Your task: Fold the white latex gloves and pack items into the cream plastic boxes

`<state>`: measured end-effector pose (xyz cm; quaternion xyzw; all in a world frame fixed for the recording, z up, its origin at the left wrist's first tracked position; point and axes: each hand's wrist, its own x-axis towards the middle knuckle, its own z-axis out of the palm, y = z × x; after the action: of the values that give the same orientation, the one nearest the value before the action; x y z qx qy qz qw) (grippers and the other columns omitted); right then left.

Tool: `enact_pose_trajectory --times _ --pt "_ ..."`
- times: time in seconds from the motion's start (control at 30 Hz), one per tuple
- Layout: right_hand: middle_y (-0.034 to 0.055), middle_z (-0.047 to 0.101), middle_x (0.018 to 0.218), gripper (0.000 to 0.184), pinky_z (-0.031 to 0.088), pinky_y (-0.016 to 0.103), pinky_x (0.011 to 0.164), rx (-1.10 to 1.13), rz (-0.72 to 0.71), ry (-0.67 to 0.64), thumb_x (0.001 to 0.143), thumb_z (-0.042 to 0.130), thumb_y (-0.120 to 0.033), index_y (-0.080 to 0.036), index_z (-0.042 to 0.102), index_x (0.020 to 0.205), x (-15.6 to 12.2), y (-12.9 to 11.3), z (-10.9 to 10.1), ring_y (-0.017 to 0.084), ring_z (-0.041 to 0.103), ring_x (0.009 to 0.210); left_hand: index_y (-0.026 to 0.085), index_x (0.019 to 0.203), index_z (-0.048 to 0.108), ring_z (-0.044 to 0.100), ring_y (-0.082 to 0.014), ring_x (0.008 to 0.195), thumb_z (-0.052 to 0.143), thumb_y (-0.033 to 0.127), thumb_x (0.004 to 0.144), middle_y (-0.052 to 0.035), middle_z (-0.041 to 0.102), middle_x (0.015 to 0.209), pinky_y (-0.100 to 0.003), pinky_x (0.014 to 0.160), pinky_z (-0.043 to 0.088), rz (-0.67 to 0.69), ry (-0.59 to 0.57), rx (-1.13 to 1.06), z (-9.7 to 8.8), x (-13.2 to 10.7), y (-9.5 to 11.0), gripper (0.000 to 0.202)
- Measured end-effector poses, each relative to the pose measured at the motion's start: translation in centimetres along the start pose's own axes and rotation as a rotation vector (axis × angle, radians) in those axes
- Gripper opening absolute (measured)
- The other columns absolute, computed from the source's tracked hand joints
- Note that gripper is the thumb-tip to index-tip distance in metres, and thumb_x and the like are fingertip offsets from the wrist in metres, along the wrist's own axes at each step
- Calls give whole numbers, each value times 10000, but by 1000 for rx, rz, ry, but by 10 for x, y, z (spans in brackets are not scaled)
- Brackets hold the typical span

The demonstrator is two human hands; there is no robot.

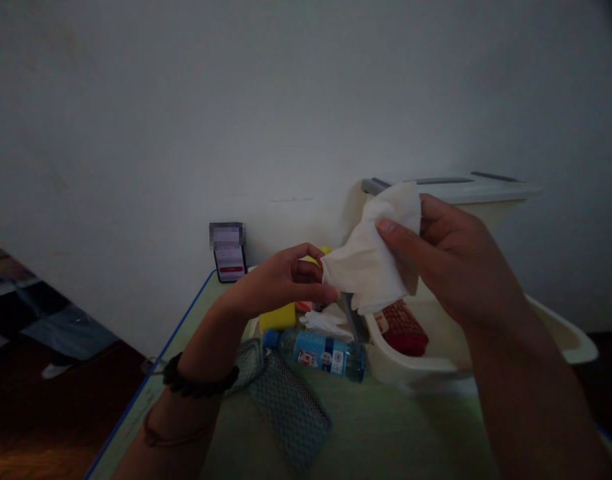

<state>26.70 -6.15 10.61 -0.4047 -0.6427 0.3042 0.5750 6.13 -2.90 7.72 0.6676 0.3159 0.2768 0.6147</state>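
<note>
A soft white cloth (373,260), creased and with layered lower edges, hangs in the air between my two hands; whether it is a glove I cannot tell. My right hand (449,257) pinches its right side, thumb in front and fingers behind. At its narrow left end, my left hand (291,280) holds it with the thumb and curled fingers. Under the hands lie some white gloves or cloths (329,321), a yellow sponge (277,318) and a water bottle (319,353) with a blue cap. A grey-blue mesh cloth (291,407) is spread nearer to me.
On the right stands a white bin (416,373) with its lid (456,190) raised against the wall; a red patterned packet (403,330) lies inside. A phone (229,260) leans on the wall at the green table's (381,440) back left. Part of a person (61,333) shows far left.
</note>
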Motion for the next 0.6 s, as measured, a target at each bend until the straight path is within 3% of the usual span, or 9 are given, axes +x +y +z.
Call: enact_pose_trajectory --times 0.17,0.6 --pt "-16 640 681 70 473 232 401 -5 15 -25 797 638 -300 -239 633 833 0 0 0 128 579 516 170 918 510 665 -143 697 679 261 770 -19 693 775 -282 647 518 4 23 22 1 2 -2 242" --pt "-17 644 709 102 479 258 462 -24 -20 0 797 642 -335 -254 639 859 0 2 -3 151 592 586 129 818 552 674 -112 694 651 114 758 -12 703 741 -228 660 510 13 62 -13 -9 0 -1 116"
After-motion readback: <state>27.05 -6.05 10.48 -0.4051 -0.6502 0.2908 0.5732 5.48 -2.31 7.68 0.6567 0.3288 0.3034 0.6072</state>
